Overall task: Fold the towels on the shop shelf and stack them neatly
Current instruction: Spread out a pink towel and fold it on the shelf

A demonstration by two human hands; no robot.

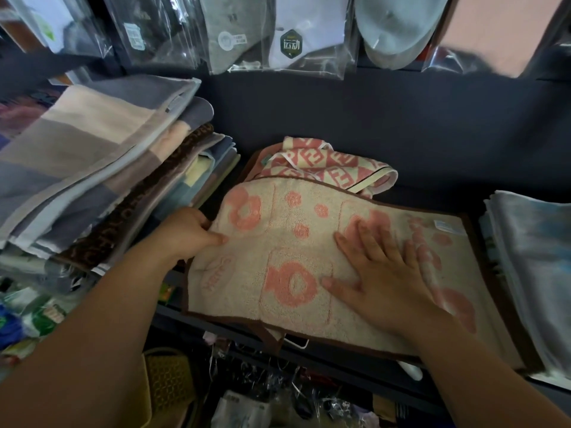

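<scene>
The right hand (383, 273) lay flat, fingers spread, on a cream flowered towel (293, 211). The left hand (188, 230) pinched its left edge, thumb on top. The towel lay on the dark shelf (432, 168), long axis left to right. 1 tall towel stack (92, 156) stood left, blue towels (537, 267) right, a crumpled pink towel (324, 168) behind. Bagged socks (278, 41) hung beyond.

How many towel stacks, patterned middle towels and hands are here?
Towel stacks: 2 (striped grey-beige stack, pale blue stack)
Middle towels: 2 (flowered cream towel, geometric pink-and-cream towel)
Hands: 2 (left hand, right hand)
Total: 6
</scene>
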